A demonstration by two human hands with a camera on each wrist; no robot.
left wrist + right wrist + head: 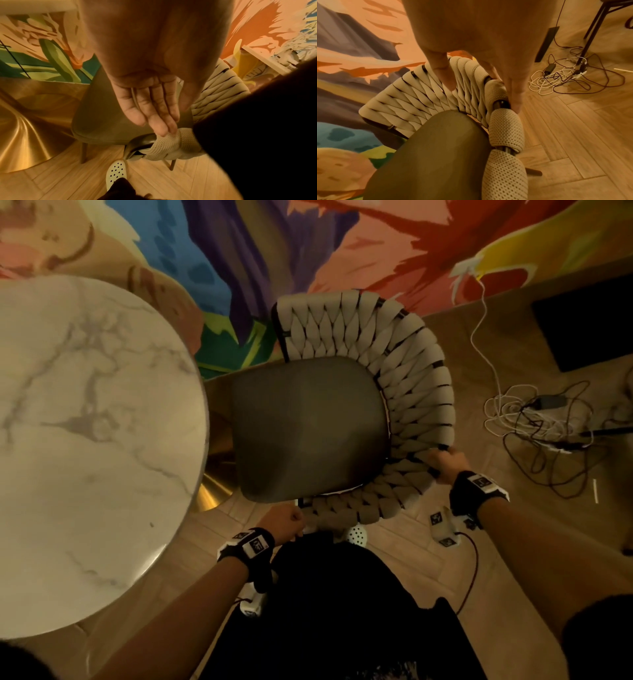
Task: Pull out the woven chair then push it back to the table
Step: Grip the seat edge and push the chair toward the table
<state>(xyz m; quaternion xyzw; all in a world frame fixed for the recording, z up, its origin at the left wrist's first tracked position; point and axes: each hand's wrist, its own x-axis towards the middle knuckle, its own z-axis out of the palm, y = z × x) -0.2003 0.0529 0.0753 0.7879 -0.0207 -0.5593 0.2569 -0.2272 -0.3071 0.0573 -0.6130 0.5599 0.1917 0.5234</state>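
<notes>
The woven chair [411, 378] has a grey seat [308, 433] and a cream strap-woven back on a dark frame. Its seat front is tucked close to the round marble table [85, 440]. My right hand [445, 465] grips the back's rim at the near right. In the right wrist view the right hand [482, 97] has its thumb inside the weave and its fingers [513, 94] outside the frame. My left hand [282, 522] is at the near end of the rim. In the left wrist view the left hand [154, 108] hangs straight-fingered, tips touching the woven wrap [173, 146].
The table's gold pedestal base [212, 491] stands under the seat front. A tangle of cables [534, 422] lies on the wood floor at right, by a black mat [589, 323]. A colourful mural surface [239, 268] lies beyond the chair. My white shoe [356, 534] is beside a chair leg.
</notes>
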